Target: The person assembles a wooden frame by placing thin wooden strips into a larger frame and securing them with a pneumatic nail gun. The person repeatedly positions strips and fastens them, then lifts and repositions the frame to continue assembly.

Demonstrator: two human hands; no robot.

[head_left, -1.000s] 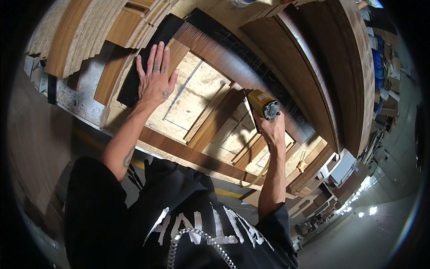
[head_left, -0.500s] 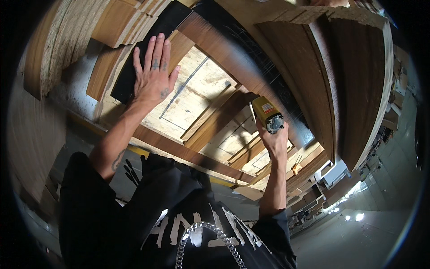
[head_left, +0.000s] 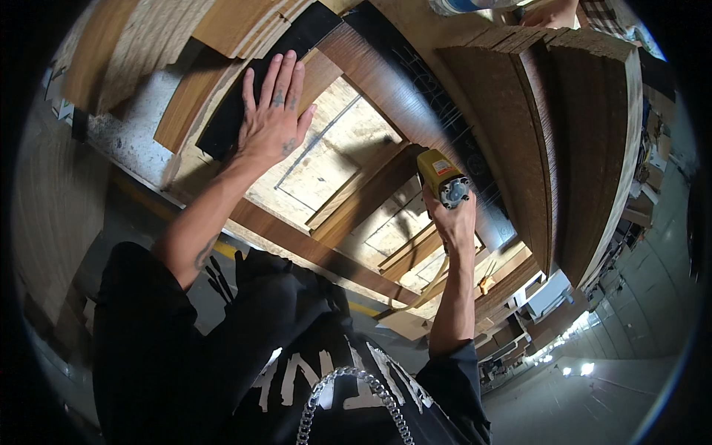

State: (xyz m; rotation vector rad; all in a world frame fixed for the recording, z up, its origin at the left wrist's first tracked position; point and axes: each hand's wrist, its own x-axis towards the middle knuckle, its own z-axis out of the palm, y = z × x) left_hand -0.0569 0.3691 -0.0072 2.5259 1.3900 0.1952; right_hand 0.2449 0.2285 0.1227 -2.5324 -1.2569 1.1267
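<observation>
Nearest, a black shirt (head_left: 289, 311) and a chain necklace (head_left: 354, 373) are seen, with the near rail (head_left: 315, 247) of a brown wooden frame laid just beyond on the pale desk (head_left: 334, 159). A thin hose (head_left: 426, 294) is draped over that rail beside the right forearm; if it were snagged there, the tool could be pulled off line.

The handle of a yellow nail gun (head_left: 443, 172) is wrapped by the grip of the right hand (head_left: 454, 222). Its nose is held near where a crosspiece (head_left: 367, 199) is met by the far rail (head_left: 393, 93); whether wood is touched cannot be told. With the tool tilted or set off the joint, a nail could be sent out through a face, or the wood split.

A black strip (head_left: 225, 122) along the frame's left end is covered by the left hand (head_left: 274, 119), whose grip is spread flat, fingers slightly apart. Since the crosspiece is not held by that hand, it could be knocked out of square by recoil.

Farther, a black board (head_left: 423, 78) is backed by upright curved panels (head_left: 512, 133); if bumped, these could be toppled. Another person's arm (head_left: 552, 13) is glimpsed beyond.
</observation>
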